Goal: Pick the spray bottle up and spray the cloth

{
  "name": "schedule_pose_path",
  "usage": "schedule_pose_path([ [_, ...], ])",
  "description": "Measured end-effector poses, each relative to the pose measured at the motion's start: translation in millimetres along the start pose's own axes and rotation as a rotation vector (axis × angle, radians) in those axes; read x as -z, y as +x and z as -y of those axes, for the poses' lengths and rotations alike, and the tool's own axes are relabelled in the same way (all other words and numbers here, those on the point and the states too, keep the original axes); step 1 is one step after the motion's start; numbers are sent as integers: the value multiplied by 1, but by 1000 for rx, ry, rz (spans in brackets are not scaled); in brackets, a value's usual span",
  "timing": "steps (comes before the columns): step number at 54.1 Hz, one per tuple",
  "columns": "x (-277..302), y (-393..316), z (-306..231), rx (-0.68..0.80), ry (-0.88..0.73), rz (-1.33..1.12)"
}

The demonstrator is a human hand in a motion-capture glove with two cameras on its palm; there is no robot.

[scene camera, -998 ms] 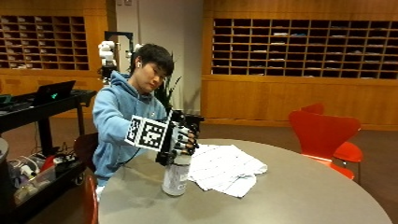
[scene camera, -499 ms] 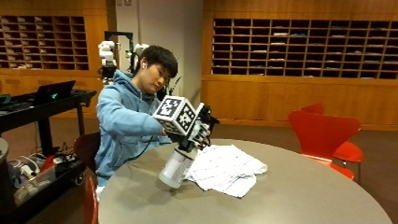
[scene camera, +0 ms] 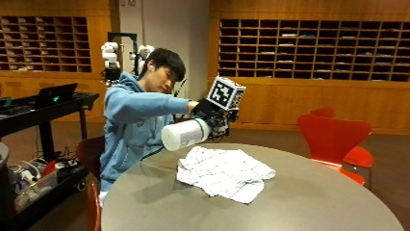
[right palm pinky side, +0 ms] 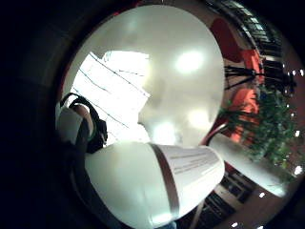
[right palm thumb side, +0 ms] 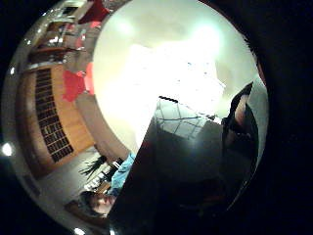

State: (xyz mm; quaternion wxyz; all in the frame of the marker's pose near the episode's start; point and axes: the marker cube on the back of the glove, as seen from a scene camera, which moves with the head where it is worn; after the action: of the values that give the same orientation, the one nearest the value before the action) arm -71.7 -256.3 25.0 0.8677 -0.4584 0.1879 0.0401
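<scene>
Hand (scene camera: 210,113) holds spray bottle (scene camera: 185,134) (label unreadable).

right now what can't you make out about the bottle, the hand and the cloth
- Nozzle and trigger of the spray bottle: hidden behind the gloved right hand in the outside view; both palm views show only its body.
- Where the nozzle points, toward the cloth or not: cannot tell.
- Cloth's pattern: glared out in the thumb side palm view.
- Bare hand: out of sight behind the person's body and arm.
</scene>
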Motion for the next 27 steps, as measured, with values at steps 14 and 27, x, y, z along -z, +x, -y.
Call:
schedule_pose_path([
  [14,-1,-39,0,-81,-106,-273],
  [27,-18,-54,13,-97,-155,-430],
])
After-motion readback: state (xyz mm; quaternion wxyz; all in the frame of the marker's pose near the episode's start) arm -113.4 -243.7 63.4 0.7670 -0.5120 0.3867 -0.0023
